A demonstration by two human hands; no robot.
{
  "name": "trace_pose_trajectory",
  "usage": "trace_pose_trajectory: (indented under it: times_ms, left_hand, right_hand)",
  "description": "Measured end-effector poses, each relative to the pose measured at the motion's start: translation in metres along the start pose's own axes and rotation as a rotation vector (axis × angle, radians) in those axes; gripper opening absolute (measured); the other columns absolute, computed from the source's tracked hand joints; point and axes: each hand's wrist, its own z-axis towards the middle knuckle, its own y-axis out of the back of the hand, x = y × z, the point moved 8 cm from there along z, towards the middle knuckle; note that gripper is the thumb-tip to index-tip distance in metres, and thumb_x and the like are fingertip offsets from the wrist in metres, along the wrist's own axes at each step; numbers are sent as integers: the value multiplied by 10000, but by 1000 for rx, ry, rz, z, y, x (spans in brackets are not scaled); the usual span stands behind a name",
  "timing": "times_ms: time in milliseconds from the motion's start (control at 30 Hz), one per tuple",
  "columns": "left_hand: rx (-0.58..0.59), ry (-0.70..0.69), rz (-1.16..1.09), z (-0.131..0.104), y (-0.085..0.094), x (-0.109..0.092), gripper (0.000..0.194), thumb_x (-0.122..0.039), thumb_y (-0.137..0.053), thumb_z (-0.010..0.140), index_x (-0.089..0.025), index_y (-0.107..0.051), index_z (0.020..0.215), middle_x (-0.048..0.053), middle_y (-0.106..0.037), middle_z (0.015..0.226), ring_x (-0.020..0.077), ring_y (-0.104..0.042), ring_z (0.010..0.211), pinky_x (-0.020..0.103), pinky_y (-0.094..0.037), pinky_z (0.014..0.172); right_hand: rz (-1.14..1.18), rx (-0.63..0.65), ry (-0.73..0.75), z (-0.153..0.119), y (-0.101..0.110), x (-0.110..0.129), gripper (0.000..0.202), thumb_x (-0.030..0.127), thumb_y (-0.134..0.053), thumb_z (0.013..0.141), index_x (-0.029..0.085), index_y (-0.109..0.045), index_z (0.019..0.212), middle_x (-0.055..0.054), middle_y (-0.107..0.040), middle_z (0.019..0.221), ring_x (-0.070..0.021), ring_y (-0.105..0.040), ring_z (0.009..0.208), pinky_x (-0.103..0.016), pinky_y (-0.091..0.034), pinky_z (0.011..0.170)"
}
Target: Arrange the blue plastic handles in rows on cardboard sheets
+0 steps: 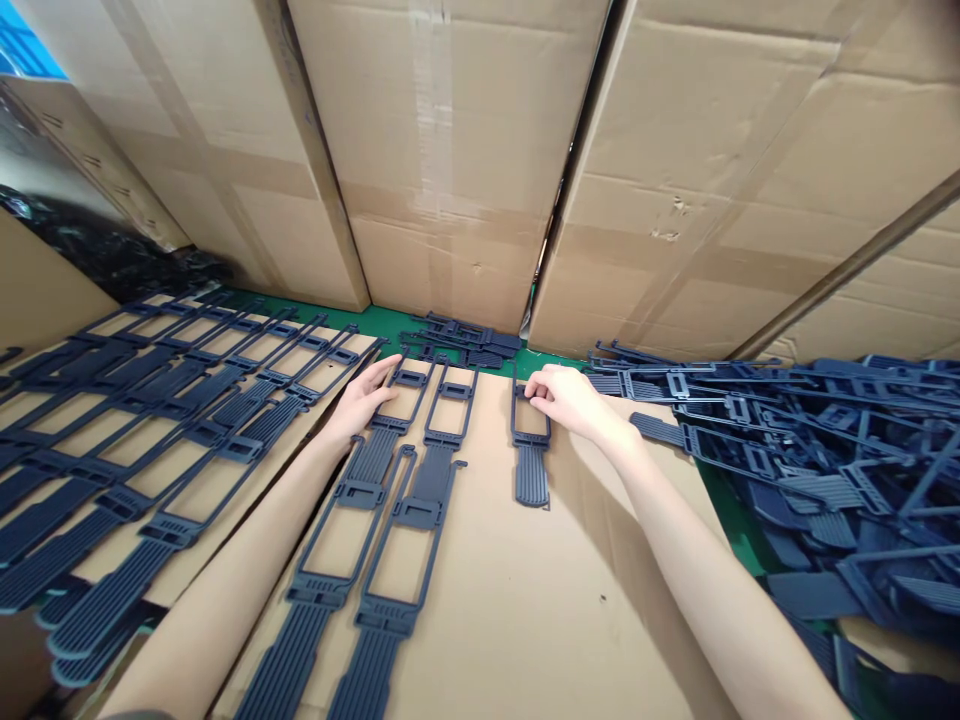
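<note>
On a cardboard sheet (487,600) lie several dark plastic frames with ribbed ends. My right hand (562,397) has its fingers closed on the upper part of one dark frame (532,470), which stands apart from the others. My left hand (366,398) rests at the sheet's far left edge with fingers apart, touching or right beside the upper end of another frame (390,425). Just right of that one is a further frame (448,430). Two larger-looking frames lie nearer, one (319,590) on the left and one (386,615) beside it.
Rows of similar frames (172,530) cover cardboard on the left. A tangled heap of them (832,490) fills the right side, and a small pile (465,338) lies on the green surface (375,322) at the back. Large cardboard boxes (450,150) stand behind.
</note>
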Motion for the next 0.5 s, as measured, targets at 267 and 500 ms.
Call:
trace_pose_trajectory:
  times_ms: [267,500]
  left_hand:
    - [-10,5,-36,0,0,0,728,-324,-683,634,-152,-541,1327,111,-523,1417,330,-402,1364,424,-344,1128]
    - [-8,21,-49,-1,0,1,735,-330,-690,638,-159,-536,1336,115,-519,1420,338,-412,1355,447,-346,1125]
  right_hand:
    - [79,-19,57,3,-7,12,247,40,-539,829,149,-724,952,-65,-588,906,-141,-588,753,-268,-458,771]
    - [101,-2,97,0,-6,28,332,-20,-524,801,135,-731,1009,-78,-586,918,-154,-577,770,-289,-468,772]
